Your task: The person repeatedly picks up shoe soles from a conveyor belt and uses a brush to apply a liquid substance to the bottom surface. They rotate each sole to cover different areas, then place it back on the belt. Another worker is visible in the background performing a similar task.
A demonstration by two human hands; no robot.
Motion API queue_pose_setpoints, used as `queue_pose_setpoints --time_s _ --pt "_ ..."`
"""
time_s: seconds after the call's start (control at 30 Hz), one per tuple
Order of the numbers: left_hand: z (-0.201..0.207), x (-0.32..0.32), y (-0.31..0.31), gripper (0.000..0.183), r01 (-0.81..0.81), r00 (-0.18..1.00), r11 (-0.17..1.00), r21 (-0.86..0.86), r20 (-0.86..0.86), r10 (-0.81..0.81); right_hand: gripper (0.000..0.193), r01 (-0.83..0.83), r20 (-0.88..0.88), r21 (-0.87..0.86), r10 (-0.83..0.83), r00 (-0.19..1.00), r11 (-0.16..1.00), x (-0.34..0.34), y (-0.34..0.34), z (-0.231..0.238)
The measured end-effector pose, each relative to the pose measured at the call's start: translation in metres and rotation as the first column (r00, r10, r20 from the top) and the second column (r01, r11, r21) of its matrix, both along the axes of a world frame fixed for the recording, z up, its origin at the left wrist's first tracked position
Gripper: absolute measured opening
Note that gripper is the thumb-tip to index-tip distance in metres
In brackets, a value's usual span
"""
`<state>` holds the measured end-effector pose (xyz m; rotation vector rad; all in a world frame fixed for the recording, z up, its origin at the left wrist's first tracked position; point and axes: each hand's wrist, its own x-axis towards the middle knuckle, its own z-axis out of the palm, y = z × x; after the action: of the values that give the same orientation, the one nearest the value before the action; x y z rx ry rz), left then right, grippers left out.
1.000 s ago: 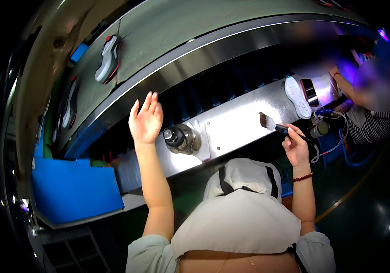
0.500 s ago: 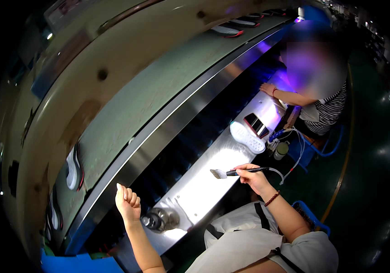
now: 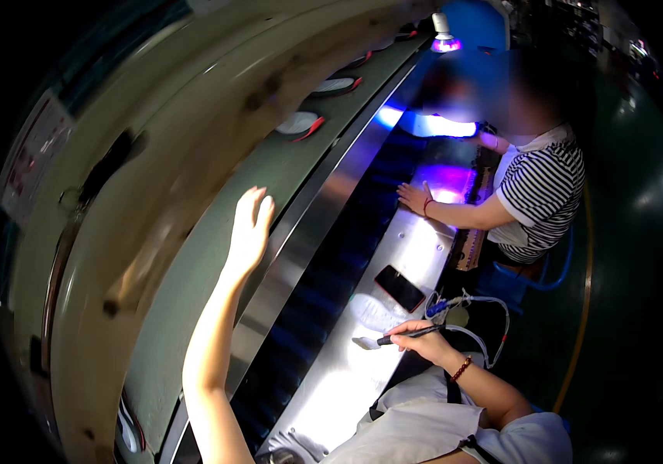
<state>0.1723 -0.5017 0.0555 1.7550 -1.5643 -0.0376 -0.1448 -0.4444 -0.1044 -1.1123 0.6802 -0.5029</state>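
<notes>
My left hand is stretched out over the green conveyor belt, its fingers extended and nothing visible in them. Grey and black shoe parts with red edges lie farther along the belt, the nearest being a shoe part beyond my fingertips. My right hand is closed round the black handle of a flat brush, which has a thin tube running from its rear end. Pale bristles hang over the brightly lit metal bench. Just beyond the brush, a white shoe sole lies on the bench.
A phone lies beyond the sole. Farther up the bench sits a co-worker in a striped top, one hand on the metal, under a purple lamp. A dark bottle stands at the lower edge. Tubing loops at right.
My left hand has gone from a loose fist near the belt's edge to outstretched fingers over the belt. The view has shifted; the brush stays in my right hand.
</notes>
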Motion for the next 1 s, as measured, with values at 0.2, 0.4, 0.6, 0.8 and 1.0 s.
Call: queue_pose_setpoints --time_s 0.2,0.4,0.6,0.8,1.0 --pt "-0.013 0.011 -0.185 0.060 -0.137 0.919 0.986 -0.101 0.360 0.164 0.019 0.092 -0.044 0.052 -0.090 0.995 0.994 -0.026 -0.045 -0.010" --pt "-0.011 0.017 -0.242 0.039 -0.388 0.721 0.898 0.207 0.675 0.156 0.017 0.239 -0.075 0.162 -0.230 0.970 0.957 -0.051 -0.048 -0.021" --pt "-0.020 0.047 -0.204 0.024 -0.246 0.491 0.966 0.079 0.869 0.054 0.018 0.146 -0.071 0.123 -0.138 0.988 0.982 -0.040 -0.044 -0.034" --pt "0.000 0.071 -0.020 0.020 -0.160 0.449 0.986 0.037 0.893 0.039 0.019 -0.001 -0.027 0.016 0.001 1.000 1.000 -0.016 -0.028 -0.024" --pt "0.032 0.028 0.207 0.025 -0.213 0.579 0.975 0.065 0.812 0.073 0.019 -0.081 0.093 0.005 0.081 0.992 0.997 0.002 0.022 -0.008"
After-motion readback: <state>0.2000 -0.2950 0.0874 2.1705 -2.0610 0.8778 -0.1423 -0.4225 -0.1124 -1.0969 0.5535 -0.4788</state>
